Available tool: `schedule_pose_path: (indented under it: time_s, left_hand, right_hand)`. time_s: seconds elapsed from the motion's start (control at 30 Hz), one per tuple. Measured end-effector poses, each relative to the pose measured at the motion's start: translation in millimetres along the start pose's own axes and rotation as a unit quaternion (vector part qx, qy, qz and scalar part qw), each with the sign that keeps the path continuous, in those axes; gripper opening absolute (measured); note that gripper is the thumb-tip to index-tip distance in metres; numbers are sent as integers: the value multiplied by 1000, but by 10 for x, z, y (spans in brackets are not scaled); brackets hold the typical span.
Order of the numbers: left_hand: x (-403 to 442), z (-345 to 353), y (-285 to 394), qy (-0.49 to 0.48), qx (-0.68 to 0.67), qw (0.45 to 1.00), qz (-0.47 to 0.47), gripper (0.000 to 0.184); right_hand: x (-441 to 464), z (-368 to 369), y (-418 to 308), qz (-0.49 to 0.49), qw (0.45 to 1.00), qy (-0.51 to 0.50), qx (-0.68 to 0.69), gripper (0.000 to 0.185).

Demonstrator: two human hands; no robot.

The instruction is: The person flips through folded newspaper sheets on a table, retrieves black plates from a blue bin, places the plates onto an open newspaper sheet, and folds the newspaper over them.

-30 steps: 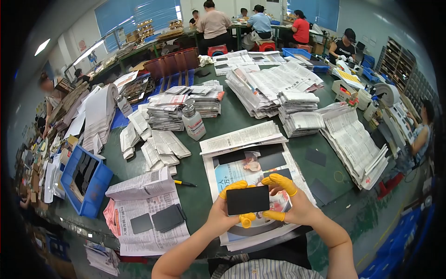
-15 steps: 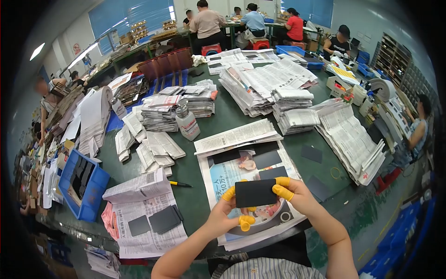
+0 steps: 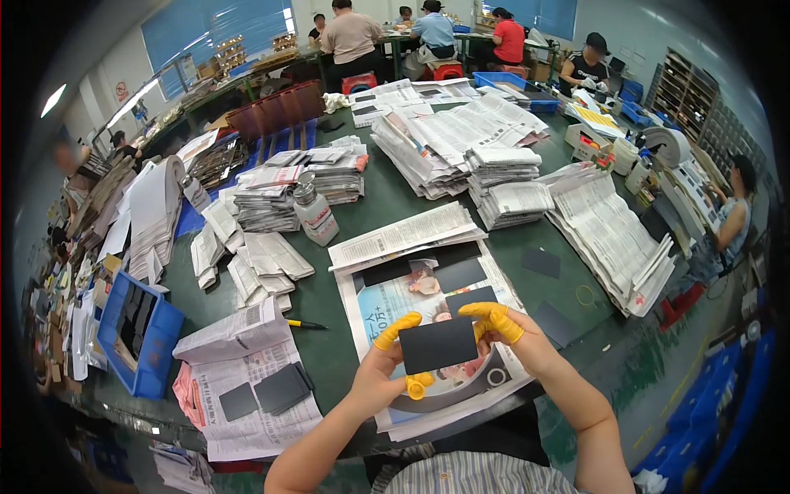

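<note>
A thin black rectangular plate (image 3: 439, 346) is held up over an open newspaper (image 3: 362, 305). My left hand (image 3: 380, 370) grips its left side, with one yellow-covered finger at the upper corner and another below the lower edge. My right hand (image 3: 508, 329) has its yellow-covered fingers bent at the plate's upper right corner. Beneath, more black plates (image 3: 462, 276) lie on the newspaper. On a second newspaper sheet (image 3: 247, 358) to the left rests a small stack of black plates (image 3: 284, 387), with a single one beside it.
A blue bin (image 3: 169, 337) with dark pieces stands at left. A yellow-and-black pen (image 3: 306, 324), a bottle (image 3: 315, 216) and folded newspaper stacks (image 3: 510, 198) lie around the green table (image 3: 346, 247). Loose dark plates (image 3: 541, 262) are at right. Other people sit farther back.
The black plate has tilted slightly, its right side higher. My right fingers have shifted from its front face to the upper right edge. The whole view has moved a little.
</note>
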State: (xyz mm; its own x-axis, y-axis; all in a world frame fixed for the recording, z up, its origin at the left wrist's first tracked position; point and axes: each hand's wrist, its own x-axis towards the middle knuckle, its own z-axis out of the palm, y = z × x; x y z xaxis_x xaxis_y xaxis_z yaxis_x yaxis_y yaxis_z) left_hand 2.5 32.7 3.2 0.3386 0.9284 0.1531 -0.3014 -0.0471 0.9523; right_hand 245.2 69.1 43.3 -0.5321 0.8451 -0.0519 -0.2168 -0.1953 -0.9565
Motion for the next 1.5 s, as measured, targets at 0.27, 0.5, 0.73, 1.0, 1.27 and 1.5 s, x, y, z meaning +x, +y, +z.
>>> schedule_pose_path:
  time_s: [0.27, 0.5, 0.73, 1.0, 1.27, 1.5]
  left_hand:
    - [-1, 20, -9, 19, 13, 1000, 1, 80]
    - [-5, 60, -13, -14, 66, 998, 18, 78]
    - [2, 58, -43, 20, 360, 933, 9, 62]
    - [43, 148, 55, -1, 377, 926, 9, 42]
    - [43, 122, 58, -6, 351, 936, 3, 42]
    - [47, 86, 45, -5, 355, 935, 13, 41]
  right_hand:
    - [-41, 111, -45, -111, 957, -1, -266, 84]
    - [-89, 173, -196, -87, 889, -5, -450, 65]
    - [-36, -711, -397, -151, 833, 183, -499, 59]
    - [29, -1619, -187, -55, 785, 267, -556, 62]
    - [99, -1094, -228, -104, 798, 99, -586, 53]
    - [273, -547, -180, -72, 747, -12, -660, 56]
